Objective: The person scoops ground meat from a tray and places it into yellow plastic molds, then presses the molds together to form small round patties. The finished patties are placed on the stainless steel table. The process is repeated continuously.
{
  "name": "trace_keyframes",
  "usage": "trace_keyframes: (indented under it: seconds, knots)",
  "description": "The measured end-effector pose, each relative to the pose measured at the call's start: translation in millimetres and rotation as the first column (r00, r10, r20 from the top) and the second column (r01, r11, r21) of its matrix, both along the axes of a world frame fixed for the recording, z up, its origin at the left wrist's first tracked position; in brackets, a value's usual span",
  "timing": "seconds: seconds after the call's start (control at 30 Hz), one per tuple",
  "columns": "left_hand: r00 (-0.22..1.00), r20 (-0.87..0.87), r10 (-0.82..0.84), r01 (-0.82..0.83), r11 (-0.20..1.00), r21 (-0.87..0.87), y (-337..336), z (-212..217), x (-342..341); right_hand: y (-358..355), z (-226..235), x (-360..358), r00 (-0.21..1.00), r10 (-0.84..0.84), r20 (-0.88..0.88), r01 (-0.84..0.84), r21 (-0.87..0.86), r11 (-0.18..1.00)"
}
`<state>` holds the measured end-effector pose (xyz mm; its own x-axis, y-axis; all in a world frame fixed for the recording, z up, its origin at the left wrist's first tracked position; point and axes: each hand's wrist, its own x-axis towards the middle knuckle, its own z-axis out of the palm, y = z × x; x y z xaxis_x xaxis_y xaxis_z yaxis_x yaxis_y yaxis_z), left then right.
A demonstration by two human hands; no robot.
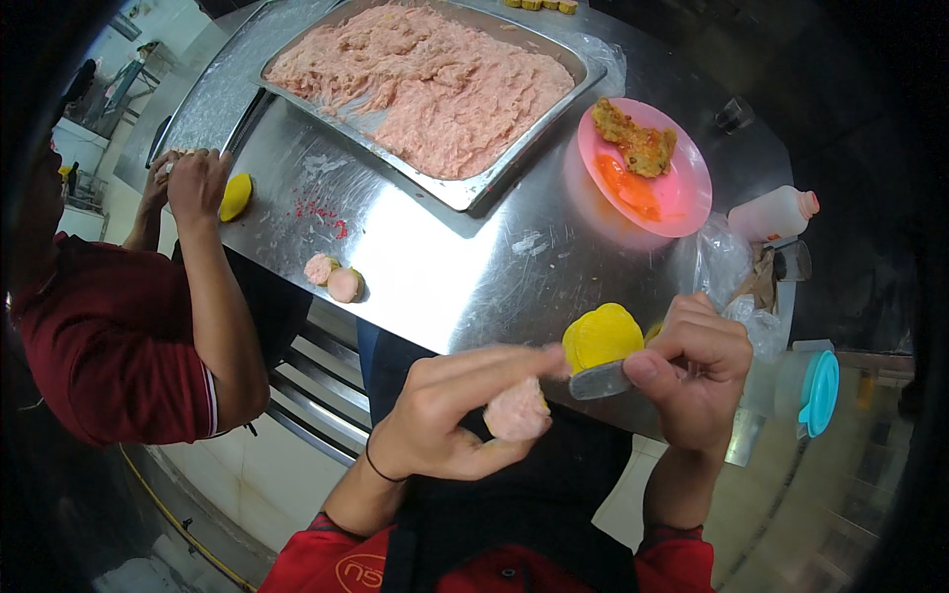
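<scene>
My left hand (440, 420) curls its thumb and fingers around a dumpling (519, 413), its pale pink filling facing up. The fingertips reach toward a small stack of round yellow wrappers (599, 336) near the table's front edge. In my right hand (697, 371), thumb and fingers pinch a flat grey metal spatula (599, 381). Its blade lies just in front of the wrappers; I cannot tell whether they touch. Two filled dumplings (344, 285) stand on the table to the left. A large metal tray (465, 193) of pink minced meat (425, 84) sits farther back.
A pink plate (687, 188) holds a fried piece (638, 143) and orange sauce. A white bottle (771, 214), plastic bags and a container with a turquoise lid (819, 393) line the right side. On the left, a co-worker's hands (193, 183) work beside a yellow wrapper stack (235, 197).
</scene>
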<state>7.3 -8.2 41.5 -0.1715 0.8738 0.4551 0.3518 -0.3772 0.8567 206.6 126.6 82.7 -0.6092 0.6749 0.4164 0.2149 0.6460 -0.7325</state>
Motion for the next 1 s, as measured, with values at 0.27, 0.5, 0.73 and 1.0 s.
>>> trace_keyframes:
  seconds: [0.27, 0.5, 0.73, 1.0]
  knots:
    - [0.992, 0.012, -0.129, 0.129, 0.991, -0.023, 0, -6, -2, -13, -1, -11, 0.986, 0.065, 0.153, -0.085, 0.134, 0.987]
    - [0.981, -0.163, -0.106, 0.090, 0.991, -0.102, 0, 2, -7, -20, -6, -16, 0.988, 0.028, 0.155, -0.047, 0.119, 0.992]
    - [1.000, 0.018, -0.018, 0.019, 0.995, -0.096, -9, 4, -9, -10, 2, 0, 0.990, -0.021, 0.140, 0.014, 0.046, 0.999]
    - [0.995, 0.001, -0.098, 0.098, 0.992, -0.083, -6, -7, -12, -23, -10, -22, 0.991, 0.073, 0.110, -0.092, 0.175, 0.980]
